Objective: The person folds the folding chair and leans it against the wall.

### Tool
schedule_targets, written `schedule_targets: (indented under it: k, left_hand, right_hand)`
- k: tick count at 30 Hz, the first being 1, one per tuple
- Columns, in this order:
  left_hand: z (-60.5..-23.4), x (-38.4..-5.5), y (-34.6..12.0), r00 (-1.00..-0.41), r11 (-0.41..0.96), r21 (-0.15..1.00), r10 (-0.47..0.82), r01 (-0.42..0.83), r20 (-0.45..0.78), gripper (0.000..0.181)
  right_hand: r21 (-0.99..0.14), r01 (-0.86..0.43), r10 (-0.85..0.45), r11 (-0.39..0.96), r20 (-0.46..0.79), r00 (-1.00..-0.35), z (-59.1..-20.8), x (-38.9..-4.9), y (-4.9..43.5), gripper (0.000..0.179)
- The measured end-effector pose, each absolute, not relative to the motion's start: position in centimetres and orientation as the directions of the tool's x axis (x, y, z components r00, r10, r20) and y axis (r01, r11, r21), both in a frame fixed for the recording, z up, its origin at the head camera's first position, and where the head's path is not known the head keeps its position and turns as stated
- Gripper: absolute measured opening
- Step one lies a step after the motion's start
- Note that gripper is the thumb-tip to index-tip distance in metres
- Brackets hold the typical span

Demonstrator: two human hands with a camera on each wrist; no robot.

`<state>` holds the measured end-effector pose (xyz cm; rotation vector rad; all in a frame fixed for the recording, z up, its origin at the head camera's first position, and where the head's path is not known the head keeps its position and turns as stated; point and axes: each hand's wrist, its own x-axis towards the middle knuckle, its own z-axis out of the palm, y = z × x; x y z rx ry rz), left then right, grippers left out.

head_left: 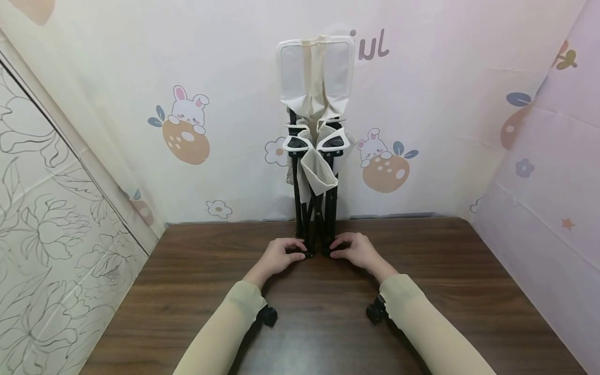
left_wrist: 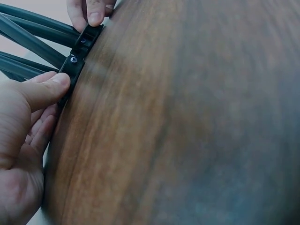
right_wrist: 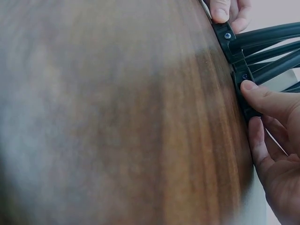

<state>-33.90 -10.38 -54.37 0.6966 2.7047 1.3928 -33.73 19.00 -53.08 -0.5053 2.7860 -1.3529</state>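
Observation:
A folded camping chair stands upright at the back of the table, its cream fabric bunched above a bundle of black legs. Two white-rimmed armrest pieces sit halfway up. My left hand pinches the left black plastic foot between thumb and fingers, low at the tabletop. On the other side, my right hand grips the right foot the same way, thumb on its front face. Screws show in both feet, which lie close together.
The brown wooden table runs up to a wall hung with a bunny-print cloth. More printed cloth hangs along the right side. A flower-patterned panel stands at the left.

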Motion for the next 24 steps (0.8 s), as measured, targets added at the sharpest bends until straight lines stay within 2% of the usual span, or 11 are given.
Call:
schedule_targets:
  k: [9, 16, 24]
  left_hand:
    - [-54.5, -34.0, -10.7, -0.909, 0.487, 0.799, 0.38, 0.353, 0.17, 0.011]
    - [-54.3, -33.6, -10.9, -0.906, 0.497, 0.79, 0.39, 0.359, 0.166, 0.012]
    - [-53.3, -32.9, -11.5, -0.885, 0.457, 0.8, 0.427, 0.39, 0.187, 0.028]
  right_hand:
    - [-0.745, -0.301, -0.302, 0.595, 0.141, -0.943, -53.2, -33.9, 18.7, 0.011]
    - [-0.716, -0.324, -0.356, 0.619, 0.112, -0.928, -52.8, -33.8, 18.8, 0.022]
    - [-0.676, -0.377, -0.451, 0.633, 0.073, -0.889, -51.5, -33.1, 20.2, 0.034]
